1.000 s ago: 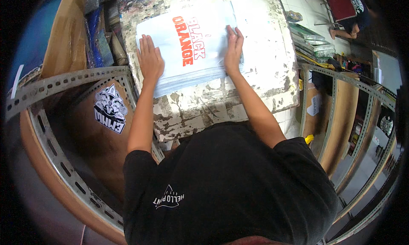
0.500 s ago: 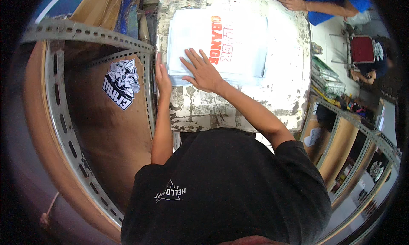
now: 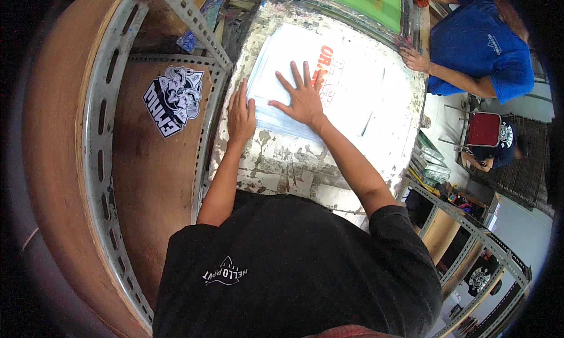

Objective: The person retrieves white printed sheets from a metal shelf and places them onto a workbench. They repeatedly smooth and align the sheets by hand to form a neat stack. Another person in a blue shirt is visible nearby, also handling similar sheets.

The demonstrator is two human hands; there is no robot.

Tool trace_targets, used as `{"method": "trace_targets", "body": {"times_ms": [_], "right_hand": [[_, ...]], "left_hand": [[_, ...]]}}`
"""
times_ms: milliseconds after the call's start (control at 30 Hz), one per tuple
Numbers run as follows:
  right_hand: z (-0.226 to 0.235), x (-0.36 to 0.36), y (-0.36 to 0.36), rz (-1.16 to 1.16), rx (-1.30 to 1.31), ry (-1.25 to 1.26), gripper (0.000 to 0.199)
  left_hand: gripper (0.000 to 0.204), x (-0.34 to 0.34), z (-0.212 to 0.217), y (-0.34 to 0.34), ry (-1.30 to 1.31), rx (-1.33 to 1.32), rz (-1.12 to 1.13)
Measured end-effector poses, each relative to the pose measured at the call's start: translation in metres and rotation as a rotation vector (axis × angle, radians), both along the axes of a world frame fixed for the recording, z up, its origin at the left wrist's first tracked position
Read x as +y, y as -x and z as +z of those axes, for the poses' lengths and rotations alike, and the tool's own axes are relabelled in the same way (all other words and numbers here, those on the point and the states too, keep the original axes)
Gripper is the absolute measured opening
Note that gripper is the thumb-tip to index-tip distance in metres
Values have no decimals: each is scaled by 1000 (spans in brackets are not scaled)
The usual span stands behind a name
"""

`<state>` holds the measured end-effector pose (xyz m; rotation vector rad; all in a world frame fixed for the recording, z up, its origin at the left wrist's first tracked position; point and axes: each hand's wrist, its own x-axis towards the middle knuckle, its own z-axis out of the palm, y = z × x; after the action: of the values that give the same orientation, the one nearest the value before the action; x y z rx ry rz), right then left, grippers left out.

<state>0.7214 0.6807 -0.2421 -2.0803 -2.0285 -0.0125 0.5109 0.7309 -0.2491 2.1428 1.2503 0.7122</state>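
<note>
A stack of thin white sheets (image 3: 288,47), the top one printed with orange and pale lettering, lies on a worn, paint-spotted white table (image 3: 276,167). My right hand (image 3: 302,102) is pressed flat on the near part of the top sheet, fingers spread, covering some of the print. Along the stack's left edge stands my left hand (image 3: 239,116), its fingers stretched out together with the palm side against the sheets. Neither hand grips anything.
At the far side a co-worker in a blue shirt (image 3: 470,50) rests a hand near a green-meshed screen frame (image 3: 367,3). A perforated metal rack with a wooden panel (image 3: 153,179) stands close on my left. Lower right are more shelves (image 3: 464,244); beyond sits a red chair (image 3: 484,129).
The whole view has turned and shifted, bringing the green screen and more of the co-worker into sight. My left hand now meets the stack's edge. My right hand's fingers have spread wider.
</note>
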Motion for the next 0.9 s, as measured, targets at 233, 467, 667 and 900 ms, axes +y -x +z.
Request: {"method": "trace_targets", "body": {"times_ms": [233,467,667,900], "right_hand": [[20,29,-9,-13,39,100,87],[-11,57,-58,-161,-81,5,90],[-8,62,-54,-128,-108,-39,88],[-12,36,-24,54,-33,-54,89]], "left_hand": [[52,1,4,5,13,-139,30],[50,-1,3,3,63,-164,48],[50,0,3,4,15,-139,67],[51,1,-3,-4,-3,-120,48]]}}
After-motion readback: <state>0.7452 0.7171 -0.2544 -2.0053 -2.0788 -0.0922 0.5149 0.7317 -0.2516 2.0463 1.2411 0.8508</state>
